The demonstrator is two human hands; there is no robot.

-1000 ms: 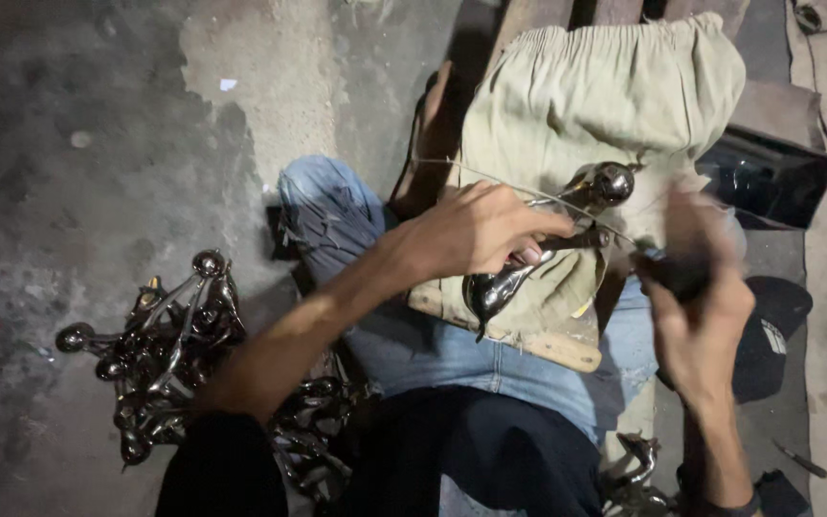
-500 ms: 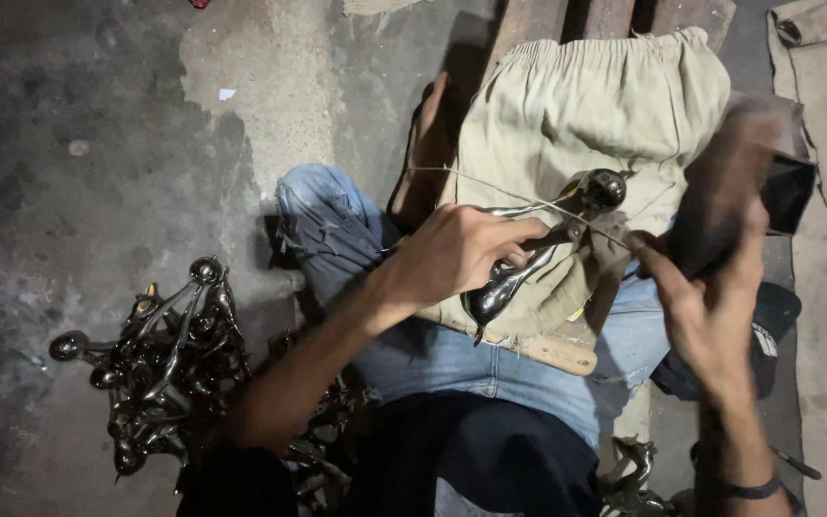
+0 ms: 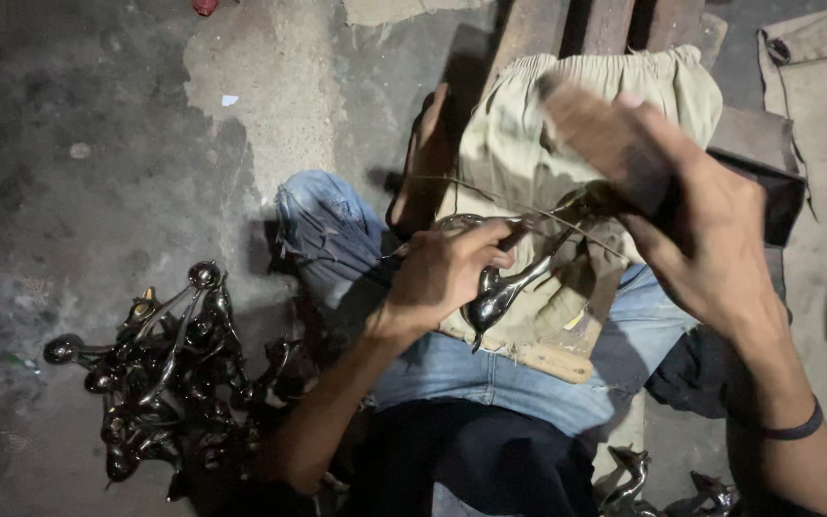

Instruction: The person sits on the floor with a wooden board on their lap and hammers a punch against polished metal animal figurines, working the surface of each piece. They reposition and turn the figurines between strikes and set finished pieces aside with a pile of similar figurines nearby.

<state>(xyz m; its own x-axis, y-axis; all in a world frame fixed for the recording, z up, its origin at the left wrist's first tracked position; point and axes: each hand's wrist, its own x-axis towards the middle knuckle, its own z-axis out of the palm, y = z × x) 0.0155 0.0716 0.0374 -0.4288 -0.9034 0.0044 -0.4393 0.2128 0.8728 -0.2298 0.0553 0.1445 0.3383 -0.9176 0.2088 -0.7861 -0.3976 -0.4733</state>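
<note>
The left hand has its fingers closed around a curved, shiny metal piece lying on a khaki cloth over the lap. The right hand grips a brown block, fingers wrapped, above and right of the left fingers.

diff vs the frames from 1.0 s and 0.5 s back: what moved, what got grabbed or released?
The right hand lifted its brown block from low on the right, up and across, to just over the shiny metal piece. Nothing was picked up or released. The left hand still grips that piece on the cloth-covered lap. The pile of metal pieces on the floor is unchanged.
</note>
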